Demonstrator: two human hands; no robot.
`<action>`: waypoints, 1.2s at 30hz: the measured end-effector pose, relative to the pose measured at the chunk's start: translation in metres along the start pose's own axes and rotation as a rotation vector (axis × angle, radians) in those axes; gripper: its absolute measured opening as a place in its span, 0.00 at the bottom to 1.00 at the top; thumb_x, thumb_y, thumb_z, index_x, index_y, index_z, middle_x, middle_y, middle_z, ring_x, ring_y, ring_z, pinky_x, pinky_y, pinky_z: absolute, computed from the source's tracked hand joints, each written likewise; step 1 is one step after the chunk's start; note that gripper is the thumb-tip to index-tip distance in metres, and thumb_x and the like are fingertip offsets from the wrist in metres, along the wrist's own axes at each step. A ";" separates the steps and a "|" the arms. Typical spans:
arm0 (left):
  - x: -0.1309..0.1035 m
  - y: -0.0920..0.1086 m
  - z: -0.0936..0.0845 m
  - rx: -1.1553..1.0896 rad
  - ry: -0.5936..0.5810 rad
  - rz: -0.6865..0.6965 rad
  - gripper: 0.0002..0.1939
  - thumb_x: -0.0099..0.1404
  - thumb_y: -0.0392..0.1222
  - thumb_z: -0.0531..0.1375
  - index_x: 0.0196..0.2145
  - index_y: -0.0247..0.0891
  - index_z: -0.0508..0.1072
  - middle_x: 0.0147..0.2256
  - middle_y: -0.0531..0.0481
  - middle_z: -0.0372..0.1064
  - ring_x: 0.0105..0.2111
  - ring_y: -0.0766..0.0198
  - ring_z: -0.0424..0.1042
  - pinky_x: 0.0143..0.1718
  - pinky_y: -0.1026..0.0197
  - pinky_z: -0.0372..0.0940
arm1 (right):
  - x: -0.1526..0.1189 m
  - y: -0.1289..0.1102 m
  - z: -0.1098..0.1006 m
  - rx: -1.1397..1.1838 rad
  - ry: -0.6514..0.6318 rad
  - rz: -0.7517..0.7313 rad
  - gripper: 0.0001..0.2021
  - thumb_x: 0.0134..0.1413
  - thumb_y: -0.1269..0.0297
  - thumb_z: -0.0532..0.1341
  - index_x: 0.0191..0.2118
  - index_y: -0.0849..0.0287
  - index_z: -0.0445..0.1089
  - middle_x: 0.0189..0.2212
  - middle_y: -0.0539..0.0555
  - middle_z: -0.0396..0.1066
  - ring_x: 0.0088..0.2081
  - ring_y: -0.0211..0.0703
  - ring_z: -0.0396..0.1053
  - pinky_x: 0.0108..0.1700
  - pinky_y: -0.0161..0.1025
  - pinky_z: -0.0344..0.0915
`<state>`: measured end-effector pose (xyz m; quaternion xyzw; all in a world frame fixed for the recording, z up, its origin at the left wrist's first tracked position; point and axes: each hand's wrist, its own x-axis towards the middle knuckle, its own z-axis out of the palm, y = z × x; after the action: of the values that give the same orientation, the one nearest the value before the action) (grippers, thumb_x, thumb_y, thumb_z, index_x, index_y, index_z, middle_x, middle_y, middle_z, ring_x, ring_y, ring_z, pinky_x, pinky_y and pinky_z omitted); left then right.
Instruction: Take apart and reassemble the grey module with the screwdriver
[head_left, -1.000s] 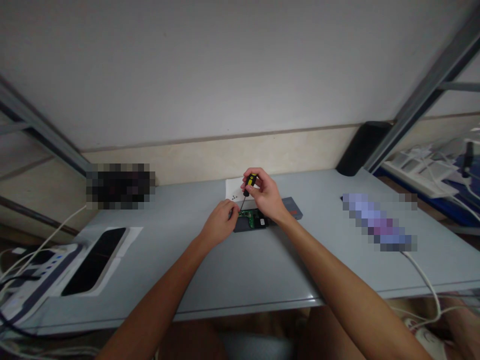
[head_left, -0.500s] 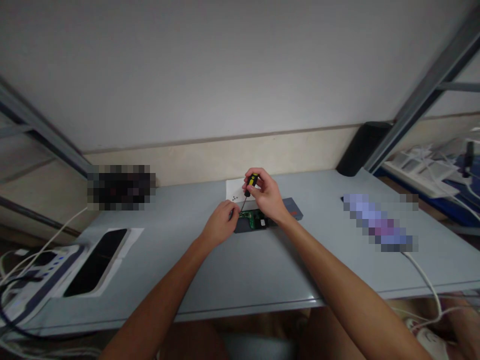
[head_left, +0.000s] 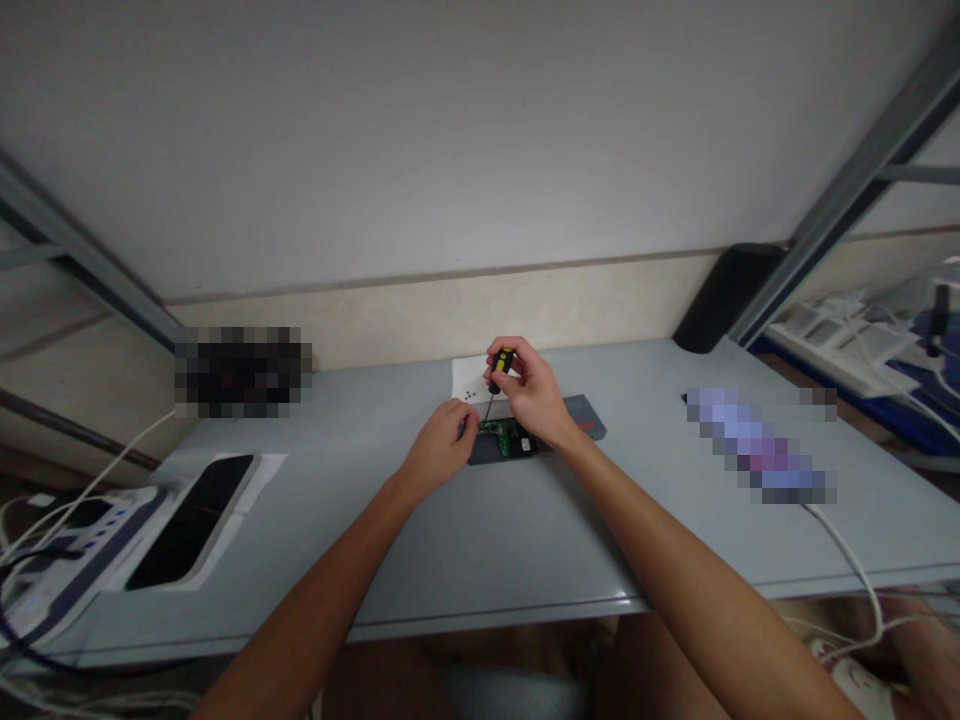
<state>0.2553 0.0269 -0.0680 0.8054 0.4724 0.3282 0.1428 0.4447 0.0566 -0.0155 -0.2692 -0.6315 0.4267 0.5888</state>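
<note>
My right hand is closed around the black and yellow handle of a screwdriver. The thin shaft slants down onto the green circuit board of an opened dark grey device. At the left end of this device, my left hand has its fingers curled and gripping the edge; the fingertips are partly hidden. Behind the board lies a white sheet of paper with several tiny dark pieces, probably screws. To the right, a flat grey panel with a reddish mark shows partly behind my right wrist.
A phone rests on white paper at the left, beside a power strip with cables. A black cylinder stands at the back right. Blurred-out objects lie at both sides; a white cable hangs over the front edge.
Almost nothing differs. The screwdriver handle and my right fingers have shifted very slightly; my left hand stays at the device's edge.
</note>
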 end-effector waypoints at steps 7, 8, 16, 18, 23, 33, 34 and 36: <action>0.001 0.000 0.000 0.001 0.004 -0.003 0.12 0.78 0.37 0.53 0.36 0.39 0.74 0.38 0.45 0.75 0.43 0.54 0.74 0.52 0.50 0.70 | 0.000 0.001 0.001 0.018 0.003 -0.026 0.13 0.57 0.69 0.63 0.48 0.52 0.70 0.41 0.51 0.69 0.42 0.41 0.71 0.42 0.41 0.69; 0.001 0.000 0.000 0.000 0.001 -0.003 0.13 0.78 0.37 0.53 0.36 0.39 0.74 0.38 0.45 0.75 0.42 0.54 0.74 0.52 0.50 0.70 | 0.000 0.001 0.002 0.026 0.003 -0.028 0.13 0.57 0.69 0.64 0.48 0.52 0.70 0.41 0.51 0.69 0.42 0.41 0.71 0.42 0.41 0.69; 0.000 0.000 0.000 0.003 -0.005 0.004 0.12 0.77 0.37 0.53 0.36 0.40 0.73 0.38 0.45 0.74 0.43 0.54 0.74 0.51 0.50 0.69 | 0.000 0.001 0.000 0.004 0.011 -0.005 0.14 0.57 0.68 0.63 0.49 0.52 0.69 0.41 0.51 0.68 0.42 0.41 0.71 0.40 0.40 0.69; 0.000 0.000 0.000 0.007 -0.004 0.000 0.12 0.77 0.37 0.53 0.36 0.40 0.73 0.38 0.45 0.74 0.43 0.54 0.74 0.51 0.50 0.69 | 0.000 0.001 0.001 0.002 0.012 -0.010 0.13 0.57 0.68 0.63 0.49 0.51 0.69 0.41 0.51 0.68 0.42 0.42 0.71 0.41 0.40 0.69; 0.001 0.000 0.000 0.004 -0.004 -0.013 0.12 0.77 0.37 0.53 0.36 0.40 0.73 0.38 0.45 0.75 0.43 0.54 0.74 0.52 0.49 0.70 | -0.001 0.001 0.002 0.014 0.007 -0.024 0.12 0.58 0.68 0.63 0.48 0.51 0.69 0.40 0.51 0.68 0.42 0.41 0.71 0.42 0.41 0.70; 0.001 0.001 -0.001 0.014 -0.009 -0.005 0.12 0.78 0.37 0.52 0.36 0.40 0.72 0.38 0.45 0.74 0.43 0.54 0.74 0.52 0.49 0.70 | 0.000 0.001 0.001 0.019 0.012 -0.008 0.13 0.57 0.67 0.64 0.48 0.51 0.69 0.40 0.51 0.68 0.42 0.41 0.71 0.41 0.40 0.70; 0.001 0.000 0.000 0.016 -0.009 -0.005 0.12 0.78 0.37 0.52 0.36 0.40 0.72 0.38 0.45 0.74 0.43 0.54 0.74 0.52 0.49 0.70 | 0.000 0.002 0.001 0.018 0.020 -0.011 0.14 0.57 0.68 0.63 0.48 0.51 0.69 0.40 0.51 0.68 0.41 0.41 0.71 0.41 0.40 0.70; 0.000 0.000 0.000 0.018 -0.009 -0.002 0.12 0.77 0.37 0.53 0.36 0.40 0.73 0.38 0.45 0.75 0.43 0.54 0.74 0.52 0.50 0.70 | 0.000 0.002 0.001 0.008 0.029 -0.014 0.14 0.56 0.68 0.63 0.48 0.51 0.69 0.40 0.51 0.68 0.41 0.41 0.70 0.40 0.40 0.70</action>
<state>0.2550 0.0273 -0.0678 0.8074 0.4757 0.3204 0.1381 0.4437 0.0575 -0.0168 -0.2686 -0.6233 0.4210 0.6017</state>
